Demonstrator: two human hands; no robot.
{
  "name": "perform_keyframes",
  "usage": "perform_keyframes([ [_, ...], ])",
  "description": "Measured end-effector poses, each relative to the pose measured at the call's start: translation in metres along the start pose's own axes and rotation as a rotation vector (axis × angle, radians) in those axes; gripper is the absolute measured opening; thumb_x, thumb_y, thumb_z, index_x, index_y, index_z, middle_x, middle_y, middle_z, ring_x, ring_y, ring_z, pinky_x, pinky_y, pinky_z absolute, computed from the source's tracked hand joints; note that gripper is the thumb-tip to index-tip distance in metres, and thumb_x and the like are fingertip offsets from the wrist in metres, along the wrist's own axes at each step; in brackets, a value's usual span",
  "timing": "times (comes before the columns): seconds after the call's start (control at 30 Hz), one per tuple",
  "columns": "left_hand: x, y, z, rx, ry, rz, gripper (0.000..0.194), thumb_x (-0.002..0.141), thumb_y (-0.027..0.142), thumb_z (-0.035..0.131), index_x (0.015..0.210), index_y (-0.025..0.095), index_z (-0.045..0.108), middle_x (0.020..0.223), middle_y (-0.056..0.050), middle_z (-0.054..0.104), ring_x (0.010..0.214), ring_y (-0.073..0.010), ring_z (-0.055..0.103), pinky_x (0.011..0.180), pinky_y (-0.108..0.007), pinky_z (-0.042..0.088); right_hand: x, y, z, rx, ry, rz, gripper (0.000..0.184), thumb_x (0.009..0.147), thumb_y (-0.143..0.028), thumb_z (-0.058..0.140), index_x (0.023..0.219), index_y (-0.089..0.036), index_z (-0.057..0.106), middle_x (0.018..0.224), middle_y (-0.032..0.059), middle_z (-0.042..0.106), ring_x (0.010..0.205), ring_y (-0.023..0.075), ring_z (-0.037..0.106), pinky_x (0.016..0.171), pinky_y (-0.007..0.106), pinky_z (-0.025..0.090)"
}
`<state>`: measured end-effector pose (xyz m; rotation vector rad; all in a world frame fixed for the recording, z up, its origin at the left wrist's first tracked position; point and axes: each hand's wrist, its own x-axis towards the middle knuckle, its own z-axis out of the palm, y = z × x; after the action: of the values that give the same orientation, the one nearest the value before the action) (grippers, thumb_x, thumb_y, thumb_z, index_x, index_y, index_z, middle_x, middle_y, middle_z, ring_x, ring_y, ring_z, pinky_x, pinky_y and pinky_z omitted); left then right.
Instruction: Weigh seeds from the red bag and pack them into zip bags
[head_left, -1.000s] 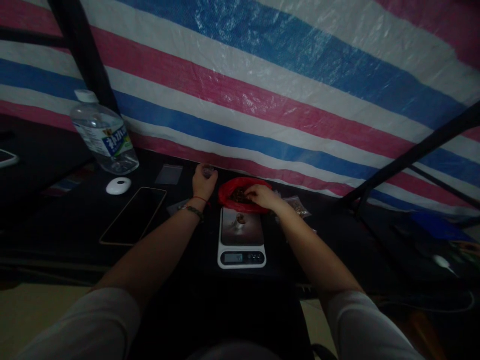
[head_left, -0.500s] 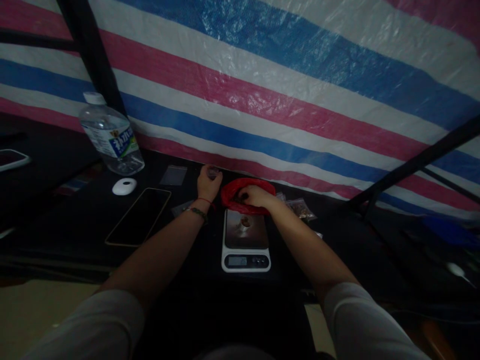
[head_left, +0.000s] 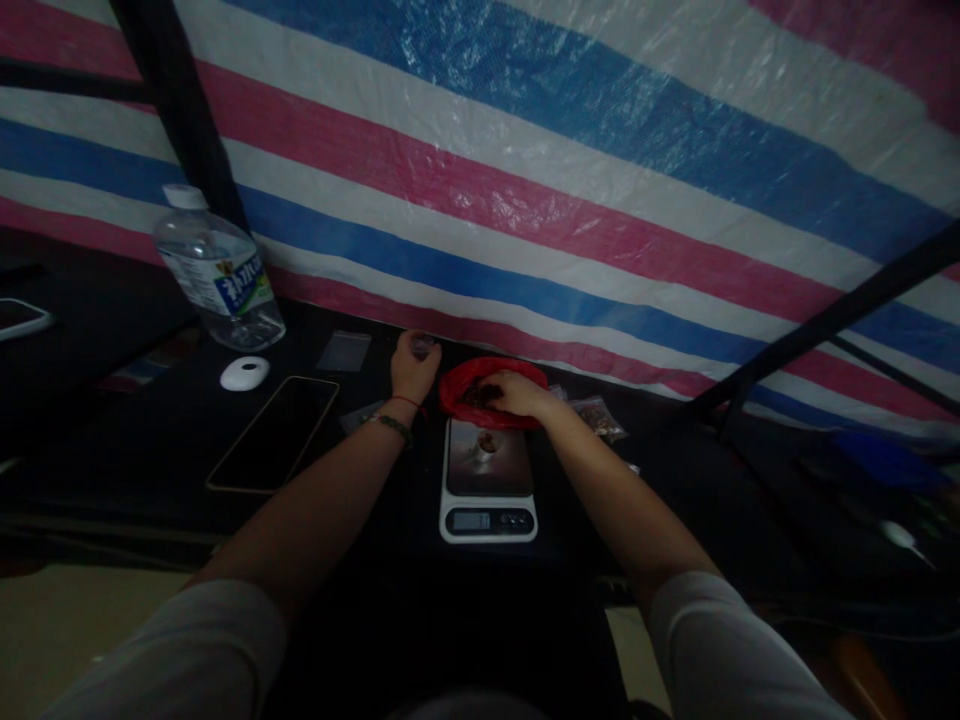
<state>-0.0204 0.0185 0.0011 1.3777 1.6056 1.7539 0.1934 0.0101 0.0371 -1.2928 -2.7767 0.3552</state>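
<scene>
My left hand [head_left: 415, 365] is curled round a small clear plastic cup [head_left: 421, 345], left of the red plastic bag [head_left: 529, 378]. Inside that open bag lie small dark brown pieces [head_left: 472, 393]. My right hand [head_left: 516, 392] reaches into it from the right, fingers bent down among the pieces; whether they pinch any is hidden. Just in front of the bag sits a white digital kitchen scale [head_left: 489, 533] with a dark metal plate. On the plate stands a small shiny cup [head_left: 486, 455] with brown bits at its top.
At the left are a large plastic water bottle [head_left: 221, 270], a white oval case [head_left: 245, 373], a phone [head_left: 274, 435] and a flat clear zip bag [head_left: 343, 351]. Filled small zip bags [head_left: 598, 418] lie right of the red bag. A striped tarpaulin [head_left: 525, 200] hangs behind the black table.
My right hand has shifted slightly within the red bag, and more dark pieces show beside its fingers. My left hand keeps its hold on the clear cup. The view has moved a little.
</scene>
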Motion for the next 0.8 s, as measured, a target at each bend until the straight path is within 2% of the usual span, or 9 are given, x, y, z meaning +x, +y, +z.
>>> perform_keyframes([
  [0.1, 0.0001, -0.0005, -0.0002, -0.009, -0.002, 0.002, 0.032, 0.071, 0.028, 0.062, 0.101, 0.017, 0.057, 0.091, -0.005, 0.067, 0.082, -0.0179, 0.065, 0.078, -0.03, 0.049, 0.001, -0.0004, 0.0004, -0.027, -0.033, 0.034, 0.038, 0.075, -0.011, 0.062, 0.113, -0.017, 0.067, 0.114, 0.0081, 0.068, 0.105, 0.0212, 0.061, 0.092, 0.027, 0.044],
  [0.27, 0.0003, -0.0019, -0.0004, -0.003, -0.007, -0.004, 0.032, 0.071, 0.029, 0.062, 0.101, 0.018, 0.057, 0.092, -0.005, 0.067, 0.083, -0.018, 0.064, 0.079, -0.03, 0.049, 0.0048, -0.0031, 0.0008, -0.051, -0.071, 0.08, 0.03, 0.076, -0.008, 0.057, 0.101, -0.017, 0.072, 0.102, 0.0066, 0.072, 0.093, 0.0189, 0.065, 0.083, 0.025, 0.045],
  [0.4, 0.0007, -0.0026, -0.0001, -0.003, -0.016, -0.004, 0.032, 0.071, 0.029, 0.061, 0.101, 0.018, 0.056, 0.091, -0.005, 0.067, 0.082, -0.018, 0.064, 0.079, -0.03, 0.049, 0.0057, -0.0045, 0.0003, -0.035, -0.084, 0.071, 0.027, 0.077, -0.013, 0.06, 0.101, -0.018, 0.072, 0.102, 0.0056, 0.072, 0.092, 0.0185, 0.065, 0.081, 0.023, 0.045],
  [0.57, 0.0006, -0.0026, -0.0004, 0.009, -0.018, -0.006, 0.033, 0.071, 0.03, 0.062, 0.101, 0.018, 0.057, 0.092, -0.005, 0.067, 0.084, -0.0182, 0.064, 0.08, -0.03, 0.048, 0.0064, -0.0041, 0.0015, -0.007, -0.105, 0.079, 0.031, 0.076, -0.013, 0.062, 0.105, -0.02, 0.071, 0.105, 0.0045, 0.072, 0.093, 0.0177, 0.065, 0.082, 0.022, 0.045],
  [0.8, 0.0006, -0.0021, -0.0005, 0.019, -0.008, -0.006, 0.032, 0.071, 0.029, 0.062, 0.1, 0.018, 0.057, 0.093, -0.005, 0.067, 0.084, -0.0181, 0.064, 0.081, -0.03, 0.048, 0.0043, -0.0055, 0.0022, -0.043, -0.04, 0.099, 0.03, 0.076, -0.009, 0.058, 0.1, -0.019, 0.073, 0.102, 0.0051, 0.072, 0.094, 0.0185, 0.065, 0.083, 0.023, 0.045],
])
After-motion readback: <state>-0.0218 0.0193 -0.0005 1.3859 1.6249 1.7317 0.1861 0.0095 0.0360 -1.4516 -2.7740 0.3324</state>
